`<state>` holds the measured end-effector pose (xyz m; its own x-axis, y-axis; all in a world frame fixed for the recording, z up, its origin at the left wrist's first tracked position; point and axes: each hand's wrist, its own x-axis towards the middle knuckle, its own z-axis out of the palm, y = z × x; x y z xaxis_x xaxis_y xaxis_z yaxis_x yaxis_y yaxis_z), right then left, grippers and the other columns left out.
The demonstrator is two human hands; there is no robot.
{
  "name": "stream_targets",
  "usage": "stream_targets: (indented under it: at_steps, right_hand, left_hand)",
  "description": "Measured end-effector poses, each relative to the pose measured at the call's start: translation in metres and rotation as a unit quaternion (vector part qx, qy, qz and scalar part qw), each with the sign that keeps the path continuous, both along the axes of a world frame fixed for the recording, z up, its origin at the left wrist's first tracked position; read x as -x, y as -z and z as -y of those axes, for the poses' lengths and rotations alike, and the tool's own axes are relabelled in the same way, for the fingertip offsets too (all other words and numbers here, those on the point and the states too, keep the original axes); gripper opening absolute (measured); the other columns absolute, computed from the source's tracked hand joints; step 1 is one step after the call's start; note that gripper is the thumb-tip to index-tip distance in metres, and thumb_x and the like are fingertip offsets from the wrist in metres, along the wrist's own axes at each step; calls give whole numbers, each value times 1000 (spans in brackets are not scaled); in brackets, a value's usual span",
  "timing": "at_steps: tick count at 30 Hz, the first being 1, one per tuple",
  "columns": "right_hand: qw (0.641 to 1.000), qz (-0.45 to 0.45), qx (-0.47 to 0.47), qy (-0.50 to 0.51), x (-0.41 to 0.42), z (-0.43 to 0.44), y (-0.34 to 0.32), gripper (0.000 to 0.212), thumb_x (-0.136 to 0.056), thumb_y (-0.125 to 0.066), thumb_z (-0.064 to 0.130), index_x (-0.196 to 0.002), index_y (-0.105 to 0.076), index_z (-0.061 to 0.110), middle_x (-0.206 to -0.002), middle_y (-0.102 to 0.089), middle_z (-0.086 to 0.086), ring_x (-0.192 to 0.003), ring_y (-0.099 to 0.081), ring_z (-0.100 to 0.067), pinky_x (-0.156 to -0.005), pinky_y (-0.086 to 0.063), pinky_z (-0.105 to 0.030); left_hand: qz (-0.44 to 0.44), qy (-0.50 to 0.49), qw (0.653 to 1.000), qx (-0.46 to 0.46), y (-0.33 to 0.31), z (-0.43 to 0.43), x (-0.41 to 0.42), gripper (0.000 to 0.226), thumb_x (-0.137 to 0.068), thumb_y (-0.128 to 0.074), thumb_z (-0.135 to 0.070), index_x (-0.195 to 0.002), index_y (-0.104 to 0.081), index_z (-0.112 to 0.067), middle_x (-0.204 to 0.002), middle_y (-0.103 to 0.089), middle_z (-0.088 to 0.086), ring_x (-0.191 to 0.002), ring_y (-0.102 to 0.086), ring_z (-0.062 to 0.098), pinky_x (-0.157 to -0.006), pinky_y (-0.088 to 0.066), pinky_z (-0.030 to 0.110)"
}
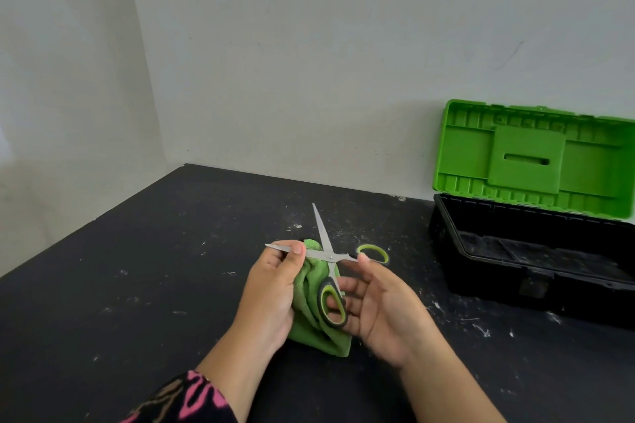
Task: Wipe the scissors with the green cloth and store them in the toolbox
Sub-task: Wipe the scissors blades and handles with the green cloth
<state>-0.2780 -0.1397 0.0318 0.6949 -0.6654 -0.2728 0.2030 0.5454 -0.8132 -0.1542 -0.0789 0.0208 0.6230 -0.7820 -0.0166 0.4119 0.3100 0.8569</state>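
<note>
Head view: wiping step in hand. Scissors (330, 255) are held above the bench (137, 268), blades spread wide in a cross. Left hand (271, 288) grips the bunched cloth (307, 288), and its thumb pinches one blade near the tip. Right hand (385, 312) holds the handles, with one finger through the lower loop and the thumb tip by the upper loop's shank.

Toolbox (498, 281) stands well apart at right, lid (525, 161) up; storing not yet done. We judge the next move calls for drawing the cloth along each blade, away from the edge, then closing the blades before carrying them across.

Toolbox right end is cut off and its dark floor is hard to read. We cannot tell whether cloth lies under the pinched blade.
</note>
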Motion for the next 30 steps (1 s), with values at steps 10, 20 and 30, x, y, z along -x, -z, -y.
stream_targets:
  at_steps: [10, 20, 30]
  right_hand:
    - [994, 73, 22, 73, -2, 3, 4, 25, -89, -51, 27, -106, -63, 13, -68, -63, -7, -59, -63, -24, -53, -53, -32]
    - [986, 48, 149, 51, -6, 0, 14, 27, -80, -59, 10, -105, -64, 2, -83, -69, -12, -70, -60, -21, -54, -48, -28]
    - [836, -255, 485, -12, -16, 4, 31, 58, -81, -63, 17, -108, -41, 64, -87, -65, 10, -71, -57, -6, -69, -47, -15]
  left_hand:
    - [119, -47, 989, -74, 7, 0, 4, 20, -89, -61, -29, -104, -53, -19, -99, -70, 5, -92, -67, 19, -85, -53, 40]
    - [250, -36, 963, -96, 3, -5, 0, 21, -86, -63, -31, -77, -69, -14, -102, -58, 8, -94, -62, 13, -86, -48, 23]
    - [102, -19, 987, -119, -14, -14, -25, 23, -93, -53, -15, -73, -63, -12, -69, -65, 3, -60, -54, 17, -55, -44, 27]
